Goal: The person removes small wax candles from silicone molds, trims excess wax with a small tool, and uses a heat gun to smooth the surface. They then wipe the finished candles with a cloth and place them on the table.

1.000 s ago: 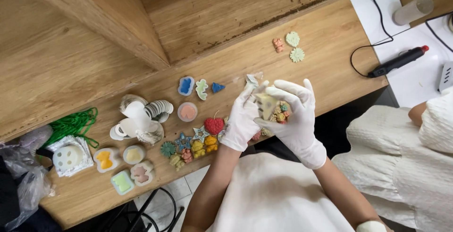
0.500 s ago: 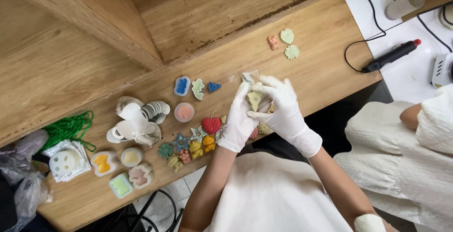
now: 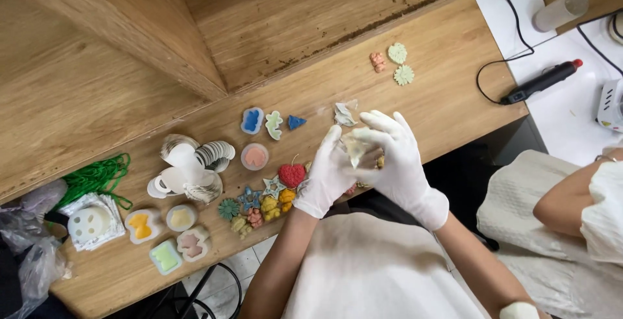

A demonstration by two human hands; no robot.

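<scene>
Left hand (image 3: 324, 179): wearing a white glove, its fingers are curling closed around the near side of a small pale translucent piece (image 3: 354, 149).
Right hand (image 3: 396, 160): also gloved in white, its fingers are pinching the same piece from the far side.
Piece: it is sitting between both hands, just above the front edge of the wooden counter (image 3: 448, 53).
Beside the hands: a red heart shape (image 3: 292, 175) is lying just left of the left hand, with a crumpled clear wrapper (image 3: 344, 114) near the right fingertips.
Further left: small coloured flower shapes (image 3: 256, 207) and a stack of white paper cups (image 3: 191, 170) are resting on the counter.
Far right: a black tool with a red tip (image 3: 542, 81) is lying on white paper.
</scene>
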